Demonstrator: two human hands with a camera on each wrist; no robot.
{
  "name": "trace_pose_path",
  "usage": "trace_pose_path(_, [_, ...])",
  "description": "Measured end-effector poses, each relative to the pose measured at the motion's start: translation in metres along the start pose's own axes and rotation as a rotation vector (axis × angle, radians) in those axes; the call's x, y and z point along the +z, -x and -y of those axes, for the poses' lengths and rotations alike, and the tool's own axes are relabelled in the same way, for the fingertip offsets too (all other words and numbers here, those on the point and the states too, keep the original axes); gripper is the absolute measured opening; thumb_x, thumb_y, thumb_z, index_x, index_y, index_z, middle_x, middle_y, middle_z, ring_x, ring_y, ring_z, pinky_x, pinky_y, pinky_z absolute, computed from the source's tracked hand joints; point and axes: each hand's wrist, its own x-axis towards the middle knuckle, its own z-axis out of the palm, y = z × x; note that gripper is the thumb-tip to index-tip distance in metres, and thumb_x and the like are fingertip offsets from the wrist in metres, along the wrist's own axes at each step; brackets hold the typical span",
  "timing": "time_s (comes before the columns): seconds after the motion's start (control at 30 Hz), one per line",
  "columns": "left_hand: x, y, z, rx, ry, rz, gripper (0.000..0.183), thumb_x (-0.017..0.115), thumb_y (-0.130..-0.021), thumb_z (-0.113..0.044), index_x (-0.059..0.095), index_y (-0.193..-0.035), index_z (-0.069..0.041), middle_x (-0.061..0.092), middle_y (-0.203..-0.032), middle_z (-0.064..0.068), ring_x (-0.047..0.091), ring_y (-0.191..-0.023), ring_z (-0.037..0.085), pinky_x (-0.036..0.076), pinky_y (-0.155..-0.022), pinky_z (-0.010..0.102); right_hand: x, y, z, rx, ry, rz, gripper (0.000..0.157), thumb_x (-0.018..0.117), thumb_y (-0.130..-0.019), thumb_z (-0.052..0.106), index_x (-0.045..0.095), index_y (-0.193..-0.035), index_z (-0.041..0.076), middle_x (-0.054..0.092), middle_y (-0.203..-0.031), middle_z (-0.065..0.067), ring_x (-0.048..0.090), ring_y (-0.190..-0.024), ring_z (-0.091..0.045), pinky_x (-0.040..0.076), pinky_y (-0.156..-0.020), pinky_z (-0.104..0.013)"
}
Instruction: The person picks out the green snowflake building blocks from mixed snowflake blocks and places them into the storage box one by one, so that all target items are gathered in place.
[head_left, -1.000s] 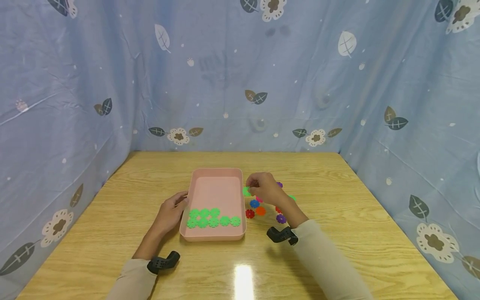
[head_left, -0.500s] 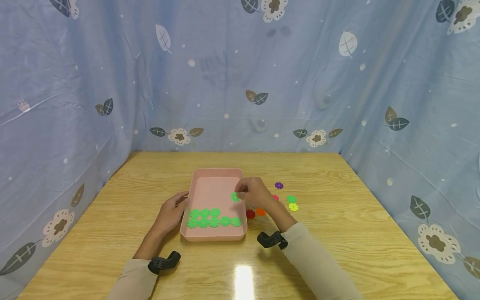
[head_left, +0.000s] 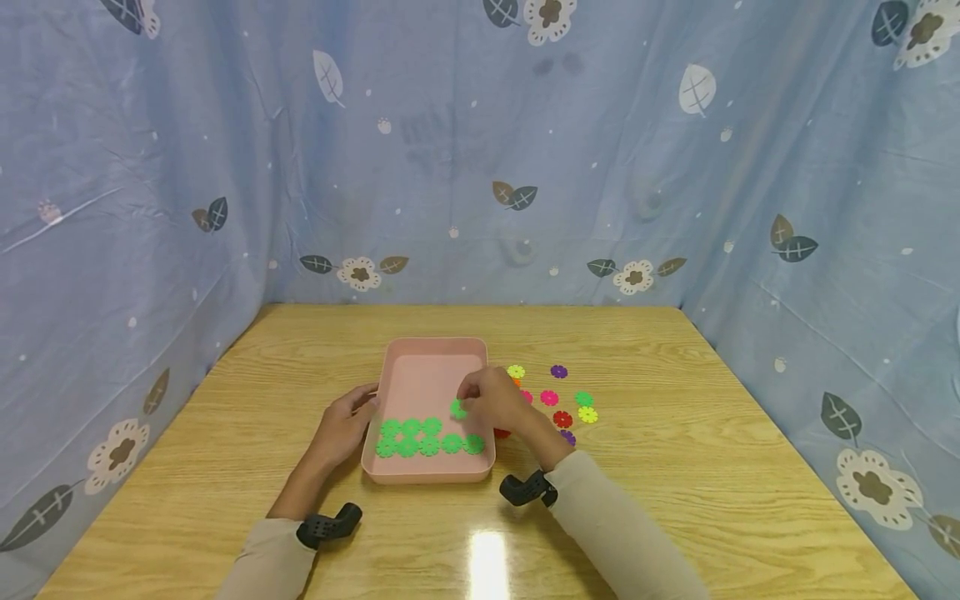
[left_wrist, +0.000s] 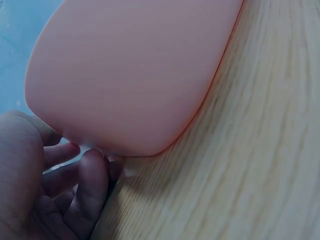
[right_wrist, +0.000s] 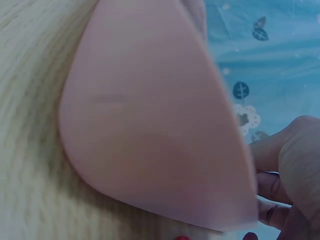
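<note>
A pink tray (head_left: 427, 478) lies on the wooden table, with a row and a half of green flower-shaped plastic discs (head_left: 407, 447) along its near end. On the tray's left side, my left hand (head_left: 342, 427) touches the outer wall; the left wrist view shows its fingers (left_wrist: 92, 170) loosely bent by the tray's edge. My right hand (head_left: 495, 398) is over the tray's right part and pinches one green flower disc (head_left: 457, 409). That disc is above the tray floor, partly covered by the fingertips. In the right wrist view the tray wall (right_wrist: 150, 115) hides the fingertips.
Right of the tray lie several loose flower discs: yellow (head_left: 588, 414), purple (head_left: 558, 372), pink (head_left: 549, 398), red (head_left: 562, 419) and green (head_left: 583, 399). The right hand and forearm cover some. A blue patterned curtain (head_left: 480, 167) hangs behind the table and along both sides.
My right hand has moved left from the loose discs, across the tray's right rim and toward the near side, carrying the green flower disc. My left hand has stayed at the tray.
</note>
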Motion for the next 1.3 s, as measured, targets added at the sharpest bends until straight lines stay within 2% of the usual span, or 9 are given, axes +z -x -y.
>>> trace_pose_path(0.13, [0.0, -0.001, 0.001, -0.004, 0.005, 0.0, 0.046, 0.045, -0.109, -0.028, 0.049, -0.149, -0.006, 0.06, -0.138, 0.023, 0.056, -0.128, 0.042, 0.046, -0.106, 0.056, 0.003, 0.001, 0.001, 0.013, 0.031, 0.027, 0.01, 0.071, -0.091, 0.005, 0.076, -0.086, 0.011, 0.068, -0.081, 0.004, 0.06, -0.079, -0.014, 0.054, -0.072, -0.029])
trace_pose_path(0.23, [0.001, -0.001, 0.002, -0.008, 0.007, 0.002, 0.046, 0.045, -0.109, -0.029, 0.049, -0.149, -0.006, 0.059, -0.138, 0.023, 0.056, -0.129, 0.042, 0.045, -0.107, 0.056, 0.005, 0.002, 0.001, -0.021, 0.101, 0.037, 0.01, 0.071, -0.091, 0.004, 0.078, -0.088, 0.011, 0.071, -0.087, 0.001, 0.062, -0.083, -0.013, 0.056, -0.076, -0.03])
trace_pose_path(0.37, [0.001, 0.0, 0.002, -0.013, 0.005, 0.006, 0.047, 0.045, -0.109, -0.029, 0.048, -0.15, -0.006, 0.058, -0.14, 0.024, 0.055, -0.13, 0.042, 0.045, -0.108, 0.057, 0.009, 0.005, 0.003, -0.053, 0.225, 0.047, 0.012, 0.07, -0.088, 0.005, 0.079, -0.087, 0.013, 0.069, -0.09, 0.002, 0.057, -0.089, -0.014, 0.052, -0.077, -0.03])
trace_pose_path(0.47, [0.001, 0.0, 0.002, -0.017, 0.004, 0.007, 0.046, 0.044, -0.109, -0.028, 0.048, -0.15, -0.006, 0.058, -0.14, 0.024, 0.054, -0.131, 0.043, 0.044, -0.108, 0.057, 0.011, 0.007, 0.005, -0.067, 0.265, 0.046, 0.014, 0.071, -0.085, 0.003, 0.079, -0.085, 0.014, 0.069, -0.088, 0.002, 0.051, -0.088, -0.016, 0.048, -0.074, -0.031])
trace_pose_path(0.7, [0.001, 0.0, 0.001, -0.013, -0.004, 0.001, 0.046, 0.044, -0.11, -0.028, 0.048, -0.149, -0.005, 0.058, -0.14, 0.025, 0.055, -0.13, 0.043, 0.045, -0.108, 0.056, 0.012, 0.005, 0.003, -0.105, 0.269, 0.054, 0.011, 0.077, -0.082, 0.004, 0.079, -0.082, 0.015, 0.067, -0.08, 0.004, 0.051, -0.081, -0.014, 0.049, -0.068, -0.027])
trace_pose_path(0.93, [0.0, -0.001, 0.0, -0.008, 0.001, 0.0, 0.047, 0.043, -0.11, -0.029, 0.048, -0.149, -0.003, 0.057, -0.141, 0.026, 0.056, -0.129, 0.043, 0.046, -0.106, 0.055, 0.012, 0.005, 0.006, -0.131, 0.284, 0.058, 0.008, 0.077, -0.087, 0.01, 0.079, -0.081, 0.016, 0.067, -0.077, 0.008, 0.054, -0.075, -0.009, 0.048, -0.064, -0.024])
trace_pose_path(1.3, [-0.001, -0.001, -0.001, -0.009, -0.006, 0.007, 0.047, 0.043, -0.11, -0.028, 0.047, -0.15, -0.003, 0.055, -0.143, 0.027, 0.053, -0.131, 0.045, 0.044, -0.108, 0.057, 0.013, 0.006, 0.008, -0.113, 0.28, 0.073, 0.01, 0.076, -0.088, 0.011, 0.078, -0.08, 0.016, 0.062, -0.071, 0.01, 0.054, -0.07, -0.007, 0.045, -0.06, -0.023])
